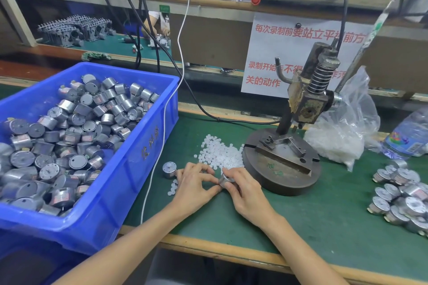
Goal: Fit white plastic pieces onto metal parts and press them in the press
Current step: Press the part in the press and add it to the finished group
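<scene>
- A blue bin (143, 152) stood at the left edge of the green mat (301, 220), heaped with loose metal parts (69, 134).
- A white cable (159, 146) hung down over the bin's right wall.
- One lone metal part (169, 169) stood upright on the mat, just beside the left hand.
- The left hand (194, 183) lay on the mat with its fingers curled, thumb and forefinger narrowed onto the end of the held metal part (224, 179). Whether a white piece sat between them could not be told.
- The right hand (243, 192) gripped that same part from the other side, fingers wrapped round its body.
- The white plastic pieces (220, 154) lay in a loose heap just behind both hands, touching the base of the press (284, 159).
- The press's fixture plate held nothing.
- A clear plastic bag (342, 136) with more white pieces sat behind the press.
- A cluster of metal parts (403, 196) lay on the mat at the far right, near a water bottle (410, 136).
</scene>
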